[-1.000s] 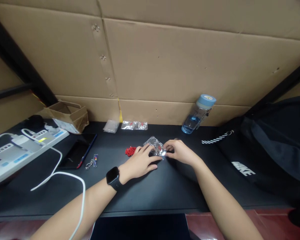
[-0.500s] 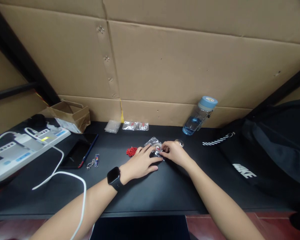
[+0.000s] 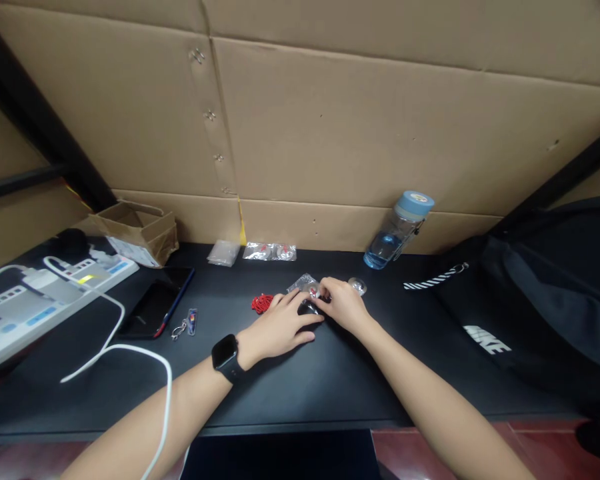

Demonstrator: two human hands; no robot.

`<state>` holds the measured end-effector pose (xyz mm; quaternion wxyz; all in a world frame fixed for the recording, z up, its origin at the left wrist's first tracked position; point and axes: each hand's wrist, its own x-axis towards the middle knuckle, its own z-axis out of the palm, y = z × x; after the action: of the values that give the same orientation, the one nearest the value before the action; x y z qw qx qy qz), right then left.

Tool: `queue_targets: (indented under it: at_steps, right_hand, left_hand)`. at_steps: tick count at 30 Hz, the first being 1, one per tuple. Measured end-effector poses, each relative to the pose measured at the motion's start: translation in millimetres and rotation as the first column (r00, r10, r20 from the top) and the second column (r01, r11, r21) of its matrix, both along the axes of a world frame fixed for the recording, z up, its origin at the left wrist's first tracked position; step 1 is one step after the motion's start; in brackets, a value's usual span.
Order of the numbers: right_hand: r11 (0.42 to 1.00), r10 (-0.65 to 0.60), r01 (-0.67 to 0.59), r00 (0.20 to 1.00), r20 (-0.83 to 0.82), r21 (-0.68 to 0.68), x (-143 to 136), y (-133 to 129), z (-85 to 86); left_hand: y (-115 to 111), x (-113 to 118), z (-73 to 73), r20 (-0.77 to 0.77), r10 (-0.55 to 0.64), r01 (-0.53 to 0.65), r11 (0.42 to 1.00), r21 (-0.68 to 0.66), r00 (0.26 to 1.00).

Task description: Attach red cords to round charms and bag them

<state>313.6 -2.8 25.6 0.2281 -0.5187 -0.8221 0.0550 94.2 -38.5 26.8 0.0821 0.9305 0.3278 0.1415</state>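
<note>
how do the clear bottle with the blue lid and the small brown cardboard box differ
The bottle is see-through; the box is opaque. The bottle is lidded; the box gapes open. The bottle is slim and rounded, the box squat and square-sided. Both stand on the black table by the cardboard wall.

1 black square-faced wristwatch (image 3: 225, 353).

Black tabletop (image 3: 330, 390), landmark: red cord bundle (image 3: 262, 304). To its left: keychain (image 3: 191, 322), tablet (image 3: 156, 305), then power strip (image 3: 45, 310). Beyond, leftward: clear pouch (image 3: 223, 253), open carton (image 3: 147, 233). Directly beyond: silvery packets (image 3: 270, 251). To its right: crumpled clear wrapper (image 3: 303, 283), round transparent piece (image 3: 357, 287), black bag (image 3: 530, 307). Beyond, rightward: bottle (image 3: 399, 230).
</note>
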Motion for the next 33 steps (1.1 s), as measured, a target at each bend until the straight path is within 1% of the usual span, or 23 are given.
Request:
queue_targets:
  at_steps: [3, 6, 7, 10, 12, 15, 18, 20, 23, 26, 29, 31, 33]
  right_hand:
    - [0.998, -0.053, 0.054, 0.998, -0.017, 0.038, -2.0, 1.5, -2.4]
    - [0.996, -0.079, 0.08, 0.996, -0.041, 0.03, 0.7, 4.6, -3.2]
    - [0.998, -0.056, 0.057, 0.997, -0.049, 0.015, 2.8, 5.8, -3.0]
    - [0.997, 0.061, -0.066, 0.994, -0.091, -0.046, 11.1, 9.0, -1.2]
    - [0.994, 0.086, -0.094, 0.989, -0.123, -0.062, 15.7, 10.1, -0.1]
    - [0.998, 0.031, -0.038, 0.991, -0.133, -0.053, 16.1, 11.2, -0.6]
    - [0.999, -0.043, 0.039, 0.991, -0.128, -0.037, 9.6, 12.5, -3.2]
    - [0.998, -0.058, 0.055, 0.99, -0.13, -0.031, 5.9, 13.1, -3.8]
    - [0.997, 0.011, -0.022, 0.988, -0.155, -0.067, 8.3, 11.9, 1.1]
    - [0.983, 0.099, -0.13, 0.968, -0.229, -0.128, 20.2, 9.3, 11.3]
    - [0.976, 0.13, -0.172, 0.951, -0.281, -0.131, 33.0, 8.7, 18.7]
    - [0.979, 0.138, -0.172, 0.955, -0.263, -0.113, 37.3, 9.5, 18.9]
    - [0.974, 0.176, -0.201, 0.961, -0.215, -0.103, 37.0, 10.3, 15.7]
  left_hand:
    - [-0.5, -0.4, 1.8, 0.017, -0.002, 0.002, 1.0, -0.006, 1.0]
    - [-0.5, -0.6, 3.3, 0.025, 0.001, -0.001, 1.0, -0.01, 1.0]
    - [-0.4, -0.7, 3.8, 0.025, 0.006, -0.006, 1.0, -0.009, 1.0]
    - [-0.5, -1.3, 4.7, 0.018, 0.013, -0.013, 1.0, -0.008, 1.0]
    - [-0.6, -1.8, 4.7, 0.015, 0.008, -0.008, 1.0, -0.011, 1.0]
    - [-1.0, -2.4, 3.7, 0.015, -0.004, 0.005, 1.0, -0.015, 1.0]
    - [-1.1, -2.9, 3.3, 0.014, -0.014, 0.014, 1.0, -0.019, 1.0]
    - [-0.5, -3.9, 4.2, 0.018, -0.011, 0.012, 1.0, -0.017, 1.0]
    - [1.5, -6.3, 7.3, 0.05, -0.001, 0.001, 1.0, -0.016, 0.999]
    - [4.7, -8.9, 10.8, 0.102, 0.032, -0.031, 0.999, -0.01, 0.994]
    - [7.9, -10.3, 12.8, 0.139, 0.081, -0.081, 0.997, -0.005, 0.987]
    - [9.5, -10.5, 12.5, 0.156, 0.11, -0.111, 0.994, -0.007, 0.982]
    - [10.8, -10.1, 11.2, 0.166, 0.132, -0.133, 0.991, -0.004, 0.977]
